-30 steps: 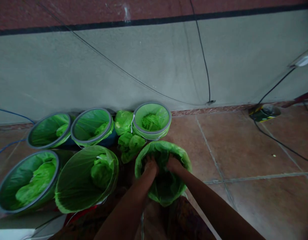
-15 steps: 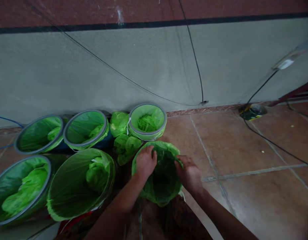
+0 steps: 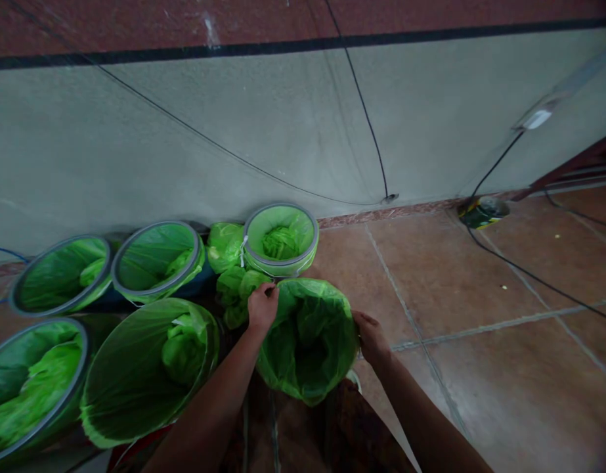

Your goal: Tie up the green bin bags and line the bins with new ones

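Note:
A green plastic bag (image 3: 307, 341) lines a bin on the tiled floor right in front of me, its mouth spread wide. My left hand (image 3: 262, 307) pinches the bag's rim at the far left side. My right hand (image 3: 369, 335) grips the rim on the right side, fingers curled over the edge. The bin's own body is hidden under the bag. Both forearms reach in from the bottom of the view.
Several more bins lined with green bags stand to the left: one (image 3: 280, 238) by the wall, another (image 3: 157, 261) beside it, a tilted one (image 3: 145, 368) near me. Loose knotted green bags (image 3: 226, 246) lie between them. Black cables (image 3: 524, 272) cross the floor at right.
Both hands came out of the bag's middle and moved apart to its rim, stretching the mouth open. The view has shifted slightly to the right.

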`<state>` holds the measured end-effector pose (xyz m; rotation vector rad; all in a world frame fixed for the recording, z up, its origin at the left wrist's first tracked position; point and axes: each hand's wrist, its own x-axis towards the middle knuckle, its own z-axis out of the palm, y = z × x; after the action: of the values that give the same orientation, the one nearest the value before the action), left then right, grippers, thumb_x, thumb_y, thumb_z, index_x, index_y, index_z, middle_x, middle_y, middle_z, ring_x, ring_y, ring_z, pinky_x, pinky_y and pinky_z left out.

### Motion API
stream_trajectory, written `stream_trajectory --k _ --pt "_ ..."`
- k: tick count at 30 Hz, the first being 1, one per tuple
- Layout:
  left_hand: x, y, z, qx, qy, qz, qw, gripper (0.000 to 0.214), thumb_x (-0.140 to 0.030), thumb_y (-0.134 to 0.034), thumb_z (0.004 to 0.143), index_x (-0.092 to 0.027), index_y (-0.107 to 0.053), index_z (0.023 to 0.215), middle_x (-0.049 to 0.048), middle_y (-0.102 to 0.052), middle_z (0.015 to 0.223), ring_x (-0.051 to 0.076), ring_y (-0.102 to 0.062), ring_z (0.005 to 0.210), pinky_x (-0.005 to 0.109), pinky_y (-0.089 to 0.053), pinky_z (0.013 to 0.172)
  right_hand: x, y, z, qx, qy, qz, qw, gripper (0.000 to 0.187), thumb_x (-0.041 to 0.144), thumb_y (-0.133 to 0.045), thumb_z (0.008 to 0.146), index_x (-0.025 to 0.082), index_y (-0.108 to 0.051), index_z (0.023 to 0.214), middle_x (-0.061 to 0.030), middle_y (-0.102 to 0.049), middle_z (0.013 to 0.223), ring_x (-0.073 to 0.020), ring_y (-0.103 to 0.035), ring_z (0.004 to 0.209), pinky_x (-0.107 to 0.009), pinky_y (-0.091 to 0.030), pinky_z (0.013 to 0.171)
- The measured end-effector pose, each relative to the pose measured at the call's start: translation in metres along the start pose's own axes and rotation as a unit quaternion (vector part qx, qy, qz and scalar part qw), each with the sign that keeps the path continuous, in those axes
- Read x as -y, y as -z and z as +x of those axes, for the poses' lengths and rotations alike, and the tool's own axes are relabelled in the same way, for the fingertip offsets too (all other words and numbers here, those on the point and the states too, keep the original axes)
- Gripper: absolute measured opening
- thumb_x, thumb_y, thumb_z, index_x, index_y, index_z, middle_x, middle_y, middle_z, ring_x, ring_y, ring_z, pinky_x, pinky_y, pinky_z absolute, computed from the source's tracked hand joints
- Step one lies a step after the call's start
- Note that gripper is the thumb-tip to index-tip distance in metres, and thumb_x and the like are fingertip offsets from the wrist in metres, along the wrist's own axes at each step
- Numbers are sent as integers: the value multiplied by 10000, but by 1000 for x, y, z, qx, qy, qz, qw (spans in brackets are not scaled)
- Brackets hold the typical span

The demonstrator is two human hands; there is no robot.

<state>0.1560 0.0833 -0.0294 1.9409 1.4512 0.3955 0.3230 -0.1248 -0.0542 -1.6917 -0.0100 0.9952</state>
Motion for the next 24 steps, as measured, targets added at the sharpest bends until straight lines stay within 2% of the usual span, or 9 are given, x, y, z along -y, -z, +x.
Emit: stream_trajectory --k 3,5,7,10,12,14,17,20,24 --pt "3 2 2 14 -18 -2 1000 148 -168 -575 785 -185 -662 904 37 -728 905 164 -666 832 278 -499 814 3 7 4 -88 87 -86 989 513 595 -615 622 138 -674 847 -103 -702 787 -226 -642 726 -310 -494 626" --pt "3 5 4 25 -27 0 999 166 -127 -567 761 -192 -647 891 22 -721 883 157 -661 820 277 -500 817 13 9 9 -127 165 -184 961 526 603 -533 724 140 -688 919 -133 -713 927 -254 -655 866 -336 -509 728" --pt "1 7 7 29 -32 -13 999 159 -146 -578 758 -193 -638 898 17 -716 885 153 -659 817 276 -502 817 29 3 16 -98 225 -270 931 524 563 -428 834 149 -683 1029 -137 -697 1061 -253 -645 976 -350 -497 836" --pt "-6 8 16 24 -9 -17 1000 202 -299 -560 831 -174 -636 971 42 -716 949 165 -660 860 276 -500 811 52 -18 29 -11 286 -366 886 506 481 -330 920 151 -661 1115 -132 -670 1156 -236 -613 1080 -349 -442 963" --pt "-11 8 24 63 -5 27 998 298 -361 -441 914 -160 -657 954 70 -720 949 182 -659 894 281 -490 807 59 -33 38 40 303 -418 856 470 429 -325 939 154 -654 1133 -128 -663 1176 -231 -591 1119 -340 -411 1002" --pt "-13 7 29 124 -22 74 989 402 -349 -356 953 -157 -686 829 87 -725 870 198 -662 872 287 -482 791 58 -43 46 88 290 -457 836 424 388 -352 939 161 -643 1148 -123 -681 1134 -231 -608 1076 -329 -427 972" --pt "-9 6 27 167 -56 91 980 366 -353 -426 936 -175 -702 775 69 -722 811 200 -665 834 284 -474 790 47 -43 54 128 269 -471 830 392 362 -388 924 157 -619 1166 -118 -706 1037 -238 -635 980 -328 -458 903" --pt "3 5 18 151 -111 141 972 249 -349 -528 892 -208 -690 1019 62 -726 954 213 -660 932 296 -459 868 37 -34 57 135 285 -445 838 399 351 -399 906 142 -593 1185 -123 -694 1059 -246 -630 985 -351 -460 902" --pt "13 5 11 138 -119 225 957 324 -315 -556 872 -209 -613 1172 92 -707 1048 240 -647 1011 325 -454 907 27 -31 43 100 276 -397 869 404 353 -391 893 151 -575 1190 -116 -686 1067 -238 -631 975 -351 -468 885"
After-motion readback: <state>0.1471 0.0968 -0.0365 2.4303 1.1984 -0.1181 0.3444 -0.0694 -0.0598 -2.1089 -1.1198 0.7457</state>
